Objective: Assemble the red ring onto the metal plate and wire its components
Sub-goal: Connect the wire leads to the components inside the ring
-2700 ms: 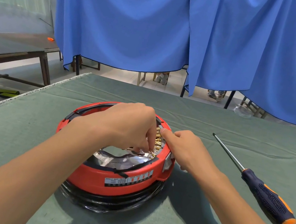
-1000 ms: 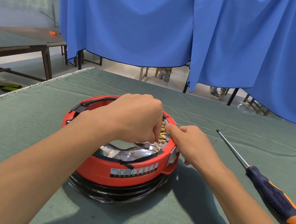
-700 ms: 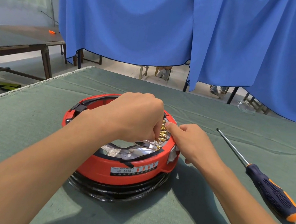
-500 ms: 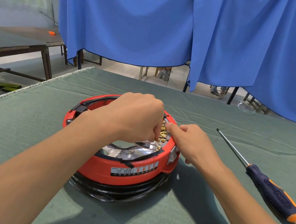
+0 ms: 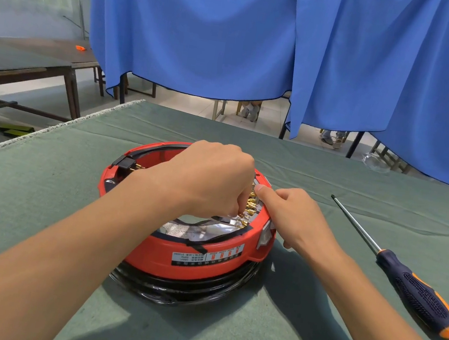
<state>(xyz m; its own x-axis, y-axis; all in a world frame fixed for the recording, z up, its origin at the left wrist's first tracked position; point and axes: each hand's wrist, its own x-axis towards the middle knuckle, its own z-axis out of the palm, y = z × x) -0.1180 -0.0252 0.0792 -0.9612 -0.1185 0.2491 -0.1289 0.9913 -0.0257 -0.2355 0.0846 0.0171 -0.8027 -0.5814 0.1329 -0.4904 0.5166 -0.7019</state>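
Compared with 0.5 s ago, both hands and the red ring [image 5: 189,260] hold the same positions; no displacement is discernible. Over the longer 2.7 s span, the ring sits slightly farther from the camera on the green mat [image 5: 38,200], which may be camera motion.

The red ring rests at mat centre, on a black base [image 5: 185,290] wrapped in glossy film. The metal plate [image 5: 188,228] shows only as a reflective sliver inside the near rim; the remainder is covered by the left hand [image 5: 210,179].

Left hand: fingers curled downward into the ring's right interior, at a row of brass terminals [image 5: 250,205]. The fingertips are concealed, so what they grip cannot be determined.

Right hand [image 5: 294,218]: fingers curled, thumb tip pressing the ring's right rim beside the terminals. Any pinched item is hidden.

A screwdriver [image 5: 415,291] lies untouched on the mat, right of the ring, tip pointing far-left. Label text on the ring's near wall is illegible. Blue curtains [image 5: 265,45] close off the far side.
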